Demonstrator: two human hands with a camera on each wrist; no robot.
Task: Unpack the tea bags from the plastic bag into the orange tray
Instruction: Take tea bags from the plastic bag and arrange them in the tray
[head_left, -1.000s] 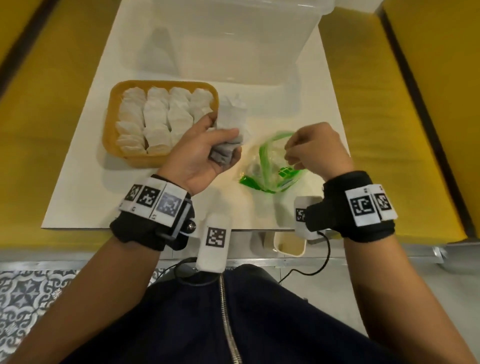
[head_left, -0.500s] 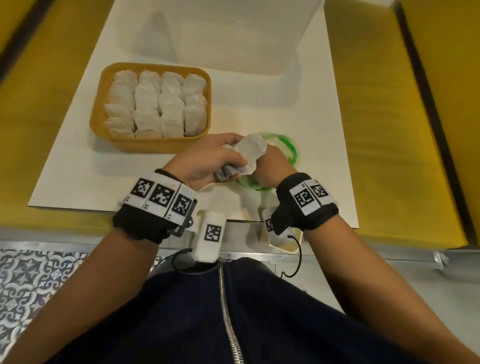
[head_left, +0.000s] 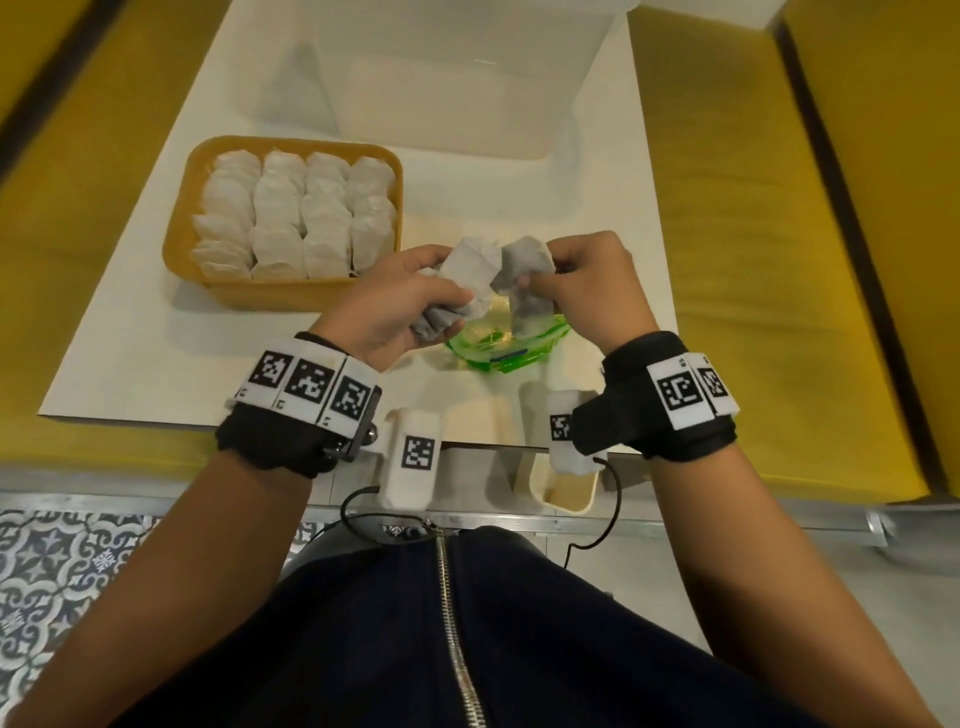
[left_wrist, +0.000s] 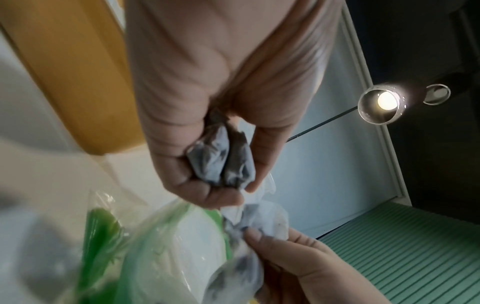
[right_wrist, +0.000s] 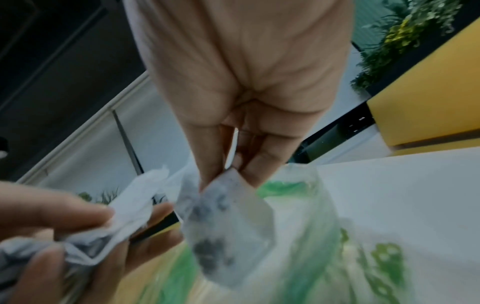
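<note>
The orange tray (head_left: 179, 244) sits at the left on the white board, packed with rows of tea bags (head_left: 296, 213). My left hand (head_left: 436, 283) grips a bunch of crumpled tea bags (head_left: 462, 291) just right of the tray; the left wrist view shows those tea bags (left_wrist: 221, 164) squeezed in my fist. My right hand (head_left: 543, 273) pinches one tea bag (head_left: 524, 265) by its top, and it hangs over the green-printed plastic bag (head_left: 509, 345). In the right wrist view that tea bag (right_wrist: 228, 222) dangles above the plastic bag (right_wrist: 324, 246). The two hands nearly touch.
A clear plastic box (head_left: 441, 78) stands at the back of the white board (head_left: 597, 218). Yellow surface (head_left: 727, 234) flanks the board on both sides. A small cream container (head_left: 566, 486) sits below the table's front edge.
My right hand went into the plastic bag and has lifted one tea bag out of it. My left hand, still gripping its bunch, moved from beside the tray to above the bag.
</note>
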